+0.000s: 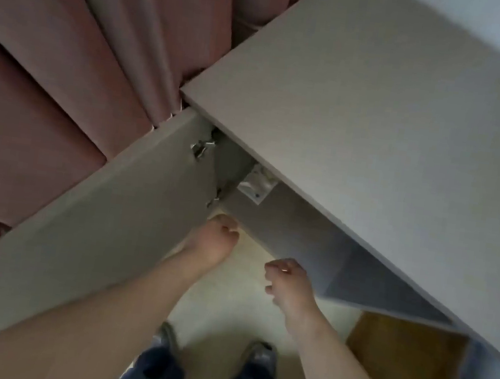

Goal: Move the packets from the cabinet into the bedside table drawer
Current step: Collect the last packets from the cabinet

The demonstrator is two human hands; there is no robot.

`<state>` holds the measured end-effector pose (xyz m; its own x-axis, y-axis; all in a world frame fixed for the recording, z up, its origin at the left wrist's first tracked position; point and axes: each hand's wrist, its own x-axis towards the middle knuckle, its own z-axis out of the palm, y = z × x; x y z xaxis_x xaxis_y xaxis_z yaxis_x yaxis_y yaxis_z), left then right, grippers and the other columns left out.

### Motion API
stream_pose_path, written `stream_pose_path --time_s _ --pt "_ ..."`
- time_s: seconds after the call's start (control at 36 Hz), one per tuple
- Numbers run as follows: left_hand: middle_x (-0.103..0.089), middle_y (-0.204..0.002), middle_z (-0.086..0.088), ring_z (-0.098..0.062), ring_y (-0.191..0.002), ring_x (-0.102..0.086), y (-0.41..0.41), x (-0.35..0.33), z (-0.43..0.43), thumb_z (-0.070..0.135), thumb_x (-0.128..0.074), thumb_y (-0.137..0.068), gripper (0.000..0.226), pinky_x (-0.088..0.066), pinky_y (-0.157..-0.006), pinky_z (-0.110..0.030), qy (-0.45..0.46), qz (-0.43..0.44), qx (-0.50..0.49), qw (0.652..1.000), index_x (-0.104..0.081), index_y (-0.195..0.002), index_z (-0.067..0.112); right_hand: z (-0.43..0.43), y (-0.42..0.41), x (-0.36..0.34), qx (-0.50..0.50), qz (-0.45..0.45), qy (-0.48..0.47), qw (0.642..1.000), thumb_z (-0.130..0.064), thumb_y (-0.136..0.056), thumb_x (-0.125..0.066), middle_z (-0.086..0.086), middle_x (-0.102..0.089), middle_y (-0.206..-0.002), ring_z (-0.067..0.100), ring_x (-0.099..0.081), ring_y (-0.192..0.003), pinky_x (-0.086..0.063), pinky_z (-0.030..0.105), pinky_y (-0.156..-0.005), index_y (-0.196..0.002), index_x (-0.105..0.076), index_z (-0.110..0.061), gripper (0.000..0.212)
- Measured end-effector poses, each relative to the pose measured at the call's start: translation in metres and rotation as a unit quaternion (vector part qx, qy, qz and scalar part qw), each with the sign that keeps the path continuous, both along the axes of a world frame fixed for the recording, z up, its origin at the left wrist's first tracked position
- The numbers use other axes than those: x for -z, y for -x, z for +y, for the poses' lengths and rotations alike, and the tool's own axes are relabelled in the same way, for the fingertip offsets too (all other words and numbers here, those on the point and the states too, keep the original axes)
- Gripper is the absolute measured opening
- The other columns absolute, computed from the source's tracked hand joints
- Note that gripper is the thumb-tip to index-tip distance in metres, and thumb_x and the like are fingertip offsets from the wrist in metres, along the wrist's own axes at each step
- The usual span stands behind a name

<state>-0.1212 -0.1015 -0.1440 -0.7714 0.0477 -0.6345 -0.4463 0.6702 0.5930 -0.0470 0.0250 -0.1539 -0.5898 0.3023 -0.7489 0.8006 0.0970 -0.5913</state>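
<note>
Pink curtains (51, 67) hang behind a grey cabinet (377, 126) with its door (95, 216) open. The left hand (213, 243) curls by the lower hinge (214, 199), and I cannot tell if it holds anything. The right hand (290, 285) hangs loosely curled and empty.

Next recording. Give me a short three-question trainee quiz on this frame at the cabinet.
1. True or false: the cabinet door is shut.
2. What hangs beside the cabinet? A) a reddish-brown curtain B) a mirror C) a coat
3. Fill in: the hand nearer the door's hinge is the ____ hand.

Key: 1 false, the door stands open. 2 A. 3 left: the left hand is by the door, and the right hand is farther from it.
</note>
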Motion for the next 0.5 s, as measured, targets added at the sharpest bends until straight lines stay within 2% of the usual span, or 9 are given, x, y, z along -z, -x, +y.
stream_pose_path --time_s 0.11,0.19,0.25,0.28,0.31,0.39,0.44,0.5 --pt "-0.056 -0.128 -0.006 -0.025 -0.115 -0.055 0.022 0.084 0.001 0.019 -0.053 -0.093 0.031 -0.042 -0.09 -0.025 0.03 0.047 0.074 0.996 -0.056 -0.123 0.013 0.004 0.032 0.095 -0.033 0.024 -0.044 0.998 -0.011 -0.085 -0.054 -0.001 -0.052 -0.077 0.02 -0.051 -0.076 -0.03 0.021 -0.055 -0.07 -0.05 -0.024 0.02" --pt "-0.055 -0.128 -0.009 -0.025 -0.116 -0.053 0.04 0.141 0.005 0.021 -0.052 -0.093 0.033 -0.04 -0.091 -0.025 0.047 0.063 0.13 0.988 -0.052 -0.124 0.011 0.014 0.065 0.154 -0.066 0.063 -0.114 0.989 -0.004 -0.084 -0.056 0.003 -0.058 -0.075 0.021 -0.055 -0.082 -0.038 0.026 -0.064 -0.067 -0.055 -0.02 0.023" --pt "-0.053 -0.132 -0.008 -0.023 -0.122 -0.049 0.059 0.173 0.009 0.025 -0.05 -0.094 0.037 -0.033 -0.095 -0.025 0.07 0.085 0.172 0.979 -0.049 -0.13 0.014 0.025 0.089 0.19 -0.061 0.091 -0.152 0.982 0.0 -0.085 -0.057 0.013 -0.063 -0.086 0.027 -0.06 -0.091 -0.04 0.027 -0.071 -0.079 -0.063 -0.011 0.014" --pt "-0.051 -0.135 -0.006 -0.022 -0.125 -0.047 0.069 0.187 0.011 0.027 -0.049 -0.095 0.039 -0.031 -0.095 -0.024 0.084 0.105 0.193 0.972 -0.047 -0.133 0.017 0.032 0.101 0.208 -0.063 0.098 -0.17 0.979 0.001 -0.086 -0.057 0.019 -0.065 -0.093 0.03 -0.061 -0.097 -0.039 0.025 -0.069 -0.09 -0.066 -0.004 0.011" --pt "-0.049 -0.138 -0.005 -0.021 -0.127 -0.045 0.078 0.201 0.012 0.028 -0.048 -0.095 0.041 -0.031 -0.095 -0.023 0.086 0.129 0.207 0.966 -0.045 -0.135 0.02 0.039 0.112 0.224 -0.071 0.097 -0.192 0.974 0.001 -0.087 -0.057 0.022 -0.066 -0.101 0.033 -0.061 -0.101 -0.038 0.022 -0.067 -0.1 -0.065 0.002 0.016" --pt "-0.032 -0.15 -0.005 -0.018 -0.136 -0.033 0.103 0.245 0.018 0.025 -0.049 -0.095 0.049 -0.023 -0.101 -0.018 0.052 0.183 0.241 0.952 -0.036 -0.142 0.02 0.061 0.142 0.259 -0.09 0.115 -0.248 0.958 0.002 -0.089 -0.055 0.024 -0.063 -0.112 0.034 -0.058 -0.108 -0.041 0.017 -0.073 -0.113 -0.059 0.007 0.025" --pt "-0.015 -0.157 -0.001 -0.017 -0.142 -0.022 0.117 0.273 0.023 0.024 -0.048 -0.094 0.056 -0.02 -0.106 -0.018 0.052 0.211 0.26 0.941 -0.028 -0.147 0.021 0.074 0.155 0.275 -0.094 0.126 -0.281 0.947 -0.001 -0.09 -0.053 0.022 -0.063 -0.113 0.033 -0.058 -0.107 -0.041 0.025 -0.084 -0.113 -0.059 0.005 0.025" --pt "0.001 -0.159 0.003 -0.016 -0.145 -0.008 0.127 0.299 0.029 0.027 -0.048 -0.094 0.063 -0.015 -0.114 -0.024 0.063 0.228 0.271 0.933 -0.018 -0.15 0.023 0.084 0.165 0.293 -0.103 0.142 -0.307 0.935 -0.003 -0.09 -0.053 0.022 -0.063 -0.111 0.031 -0.059 -0.102 -0.041 0.03 -0.084 -0.111 -0.06 0.003 0.023"
